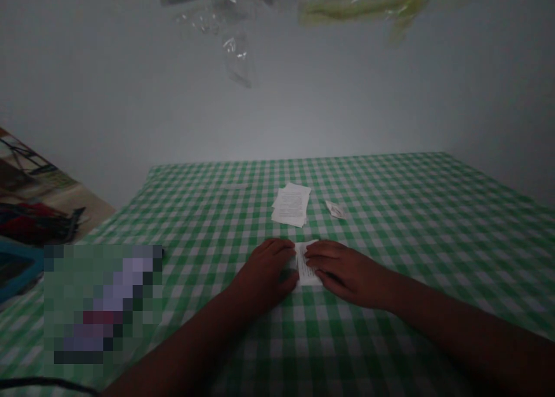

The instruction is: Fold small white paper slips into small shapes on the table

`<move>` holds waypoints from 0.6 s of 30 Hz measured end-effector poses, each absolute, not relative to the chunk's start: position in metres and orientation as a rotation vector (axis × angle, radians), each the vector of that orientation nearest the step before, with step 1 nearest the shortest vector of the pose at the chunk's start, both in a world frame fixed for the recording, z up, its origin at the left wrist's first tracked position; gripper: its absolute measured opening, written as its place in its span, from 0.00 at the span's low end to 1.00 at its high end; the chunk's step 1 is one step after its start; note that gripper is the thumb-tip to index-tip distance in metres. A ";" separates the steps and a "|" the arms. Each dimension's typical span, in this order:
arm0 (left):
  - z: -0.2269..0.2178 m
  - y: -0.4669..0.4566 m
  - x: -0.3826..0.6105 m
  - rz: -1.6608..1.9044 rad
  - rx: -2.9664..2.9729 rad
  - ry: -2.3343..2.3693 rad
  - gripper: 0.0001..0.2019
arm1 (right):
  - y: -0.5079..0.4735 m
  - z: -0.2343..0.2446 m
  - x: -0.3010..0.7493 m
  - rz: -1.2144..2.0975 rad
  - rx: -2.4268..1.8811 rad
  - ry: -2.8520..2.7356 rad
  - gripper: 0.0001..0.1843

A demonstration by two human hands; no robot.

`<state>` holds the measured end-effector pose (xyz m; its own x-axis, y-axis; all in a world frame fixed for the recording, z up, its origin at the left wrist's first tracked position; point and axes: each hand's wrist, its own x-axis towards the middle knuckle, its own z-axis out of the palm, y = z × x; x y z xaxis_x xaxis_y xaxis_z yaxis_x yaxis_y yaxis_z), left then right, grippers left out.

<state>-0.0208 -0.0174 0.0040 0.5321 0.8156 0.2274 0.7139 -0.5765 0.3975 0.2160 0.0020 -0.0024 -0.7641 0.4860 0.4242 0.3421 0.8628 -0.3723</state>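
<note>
A small sheet of printed white paper (307, 265) lies on the checked cloth between my two hands. My left hand (271, 270) rests at its left edge, fingers bent and thumb apart from them, with the fingertips at the paper's border. Over the right part of the sheet, my right hand (349, 273) lies with its fingers stretched out and slightly apart, covering that side. Beyond the hands is a loose stack of printed papers (291, 205), their edges uneven. A small folded paper piece (335, 210) lies to the right of the stack.
A green and white checked tablecloth (390, 212) covers the table, which reaches a pale wall (329, 96). At left lies a pixelated oblong object (117, 299), with a dark cable (43, 381) near the front corner. Plastic and yellow tape (359, 8) hang on the wall.
</note>
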 end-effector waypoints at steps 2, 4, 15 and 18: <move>0.004 -0.017 -0.021 0.573 2.517 1.289 0.18 | 0.002 -0.003 0.216 0.389 -0.615 -2.528 0.16; 0.005 -0.017 -0.021 0.574 2.518 1.287 0.18 | 0.002 -0.002 0.215 0.403 -0.624 -2.543 0.16; 0.007 -0.018 -0.023 0.562 2.520 1.269 0.19 | 0.003 -0.001 0.213 0.392 -0.632 -2.573 0.17; 0.007 -0.017 -0.023 0.557 2.524 1.282 0.19 | 0.004 -0.002 0.212 0.388 -0.634 -2.574 0.17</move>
<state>-0.0225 -0.0175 0.0074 0.5384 0.8136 0.2194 0.7158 -0.5789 0.3905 0.2116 0.0040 -0.0024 -0.7889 0.4955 0.3635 0.3665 0.8542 -0.3689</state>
